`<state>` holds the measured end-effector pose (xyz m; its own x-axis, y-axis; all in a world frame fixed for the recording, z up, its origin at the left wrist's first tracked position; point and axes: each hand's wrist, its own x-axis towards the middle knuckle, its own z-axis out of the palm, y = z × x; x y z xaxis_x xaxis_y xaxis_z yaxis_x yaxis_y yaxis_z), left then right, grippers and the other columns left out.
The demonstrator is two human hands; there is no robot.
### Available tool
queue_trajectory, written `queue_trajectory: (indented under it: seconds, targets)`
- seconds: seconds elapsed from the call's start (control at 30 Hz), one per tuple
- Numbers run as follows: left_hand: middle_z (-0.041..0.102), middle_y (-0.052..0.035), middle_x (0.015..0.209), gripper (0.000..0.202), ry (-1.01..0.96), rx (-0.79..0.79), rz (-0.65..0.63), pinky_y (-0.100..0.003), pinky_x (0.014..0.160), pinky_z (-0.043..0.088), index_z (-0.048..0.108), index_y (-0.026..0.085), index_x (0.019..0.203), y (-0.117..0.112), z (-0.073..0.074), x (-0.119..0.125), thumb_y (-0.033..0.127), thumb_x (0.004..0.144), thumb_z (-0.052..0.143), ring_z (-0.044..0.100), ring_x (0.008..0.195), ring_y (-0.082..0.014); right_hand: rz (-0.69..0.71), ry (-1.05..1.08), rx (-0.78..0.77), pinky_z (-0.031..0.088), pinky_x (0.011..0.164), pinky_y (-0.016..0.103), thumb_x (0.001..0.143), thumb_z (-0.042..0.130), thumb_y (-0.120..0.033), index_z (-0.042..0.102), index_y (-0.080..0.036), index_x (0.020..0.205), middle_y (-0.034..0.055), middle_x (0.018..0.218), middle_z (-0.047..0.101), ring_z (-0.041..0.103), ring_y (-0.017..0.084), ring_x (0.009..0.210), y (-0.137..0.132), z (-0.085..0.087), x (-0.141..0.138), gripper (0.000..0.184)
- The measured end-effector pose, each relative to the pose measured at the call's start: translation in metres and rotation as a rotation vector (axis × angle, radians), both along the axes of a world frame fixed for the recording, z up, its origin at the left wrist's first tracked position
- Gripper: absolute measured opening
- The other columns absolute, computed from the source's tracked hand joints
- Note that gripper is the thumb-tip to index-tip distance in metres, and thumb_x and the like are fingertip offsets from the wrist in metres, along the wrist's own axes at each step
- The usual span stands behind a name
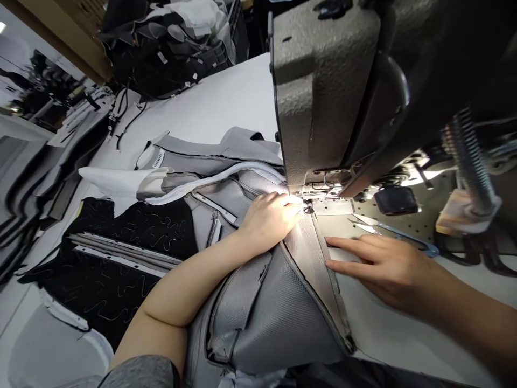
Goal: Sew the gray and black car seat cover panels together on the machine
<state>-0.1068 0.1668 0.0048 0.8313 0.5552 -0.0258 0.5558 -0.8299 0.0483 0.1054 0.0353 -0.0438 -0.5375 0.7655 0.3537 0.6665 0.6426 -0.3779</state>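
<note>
A grey sewn fabric piece (291, 307), with seams and a long edge strip, lies under the needle area of a sewing machine (323, 108). My left hand (272, 218) presses on the fabric right beside the lit presser foot (308, 207), its fingers bent and close together; their tips are partly lost in glare. My right hand (383, 269) is to the right of the strip, index and middle fingers stretched out and touching its edge. Behind that hand lie thread snips (388, 229) with blue handles, apart from the fingers.
Black fabric (133, 226) with loose threads and white-edged strips lies at left. Stacked grey pieces (24, 172) stand at the far left. A dark crate (220, 56) with black fabric and white sheeting is at the back of the white table (238, 97). A spring (470, 151) hangs at right.
</note>
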Motion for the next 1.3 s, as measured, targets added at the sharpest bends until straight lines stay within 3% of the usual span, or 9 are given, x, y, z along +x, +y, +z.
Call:
queue_trajectory:
  seconds: [0.1, 0.3, 0.53, 0.7, 0.87, 1.13, 1.3]
  targets:
    - [0.067, -0.0037, 0.101, 0.024, -0.034, 0.015, -0.010, -0.035, 0.083, 0.047, 0.066, 0.017, 0.102, 0.002, -0.001, 0.000, 0.029, 0.094, 0.047, 0.060, 0.093, -0.0212, -0.004, 0.011, -0.015, 0.044, 0.073, 0.034, 0.081, 0.039, 0.002, 0.065, -0.024, 0.105, 0.0075, 0.126, 0.057, 0.056, 0.018, 0.086, 0.000, -0.001, -0.002, 0.044]
    - [0.067, -0.0025, 0.095, 0.020, -0.025, -0.051, -0.077, -0.033, 0.085, 0.046, 0.066, 0.019, 0.091, 0.005, 0.002, 0.001, 0.023, 0.093, 0.047, 0.060, 0.093, -0.0195, -0.072, -0.016, 0.038, 0.043, 0.082, 0.039, 0.077, 0.039, 0.005, 0.056, -0.020, 0.124, 0.0129, 0.127, 0.051, 0.050, 0.024, 0.104, -0.003, -0.006, -0.014, 0.057]
    - [0.066, -0.0016, 0.088, 0.014, 0.004, -0.007, -0.079, -0.032, 0.074, 0.047, 0.065, 0.019, 0.085, 0.001, 0.005, -0.001, 0.020, 0.090, 0.051, 0.059, 0.083, -0.0193, -0.124, -0.131, 0.124, 0.042, 0.079, 0.039, 0.081, 0.038, 0.002, 0.050, -0.014, 0.130, 0.0121, 0.131, 0.050, 0.052, 0.023, 0.096, 0.003, -0.011, -0.023, 0.053]
    - [0.065, -0.0035, 0.091, 0.017, 0.074, -0.020, -0.128, -0.032, 0.079, 0.047, 0.064, 0.016, 0.085, 0.002, 0.003, -0.002, 0.016, 0.091, 0.048, 0.058, 0.086, -0.0197, -0.263, -0.277, 0.227, 0.044, 0.060, 0.031, 0.084, 0.040, -0.007, 0.053, -0.006, 0.126, 0.0124, 0.099, 0.063, 0.055, 0.021, 0.080, 0.028, -0.010, -0.026, 0.044]
    - [0.065, -0.0039, 0.095, 0.017, 0.051, -0.006, -0.124, -0.034, 0.084, 0.048, 0.063, 0.015, 0.091, 0.001, -0.001, -0.003, 0.014, 0.091, 0.046, 0.058, 0.090, -0.0209, -0.297, -0.403, 0.194, 0.041, 0.052, 0.030, 0.082, 0.041, -0.010, 0.056, -0.014, 0.125, 0.0105, 0.090, 0.064, 0.054, 0.019, 0.066, 0.041, -0.007, -0.031, 0.045]
    - [0.065, -0.0046, 0.097, 0.018, 0.075, -0.052, 0.033, -0.035, 0.081, 0.050, 0.063, 0.015, 0.094, -0.002, -0.003, 0.008, 0.014, 0.091, 0.045, 0.060, 0.090, -0.0218, -0.353, -0.326, 0.175, 0.042, 0.054, 0.032, 0.081, 0.047, -0.015, 0.055, -0.020, 0.128, 0.0083, 0.086, 0.063, 0.053, 0.018, 0.059, 0.043, -0.006, -0.030, 0.048]
    - [0.065, -0.0052, 0.098, 0.019, 0.063, -0.029, 0.001, -0.035, 0.083, 0.050, 0.063, 0.016, 0.098, 0.004, -0.007, 0.007, 0.014, 0.090, 0.047, 0.060, 0.093, -0.0220, -0.337, -0.236, 0.204, 0.043, 0.055, 0.032, 0.082, 0.046, -0.014, 0.053, -0.020, 0.131, 0.0078, 0.085, 0.064, 0.055, 0.019, 0.059, 0.048, -0.009, -0.029, 0.049]
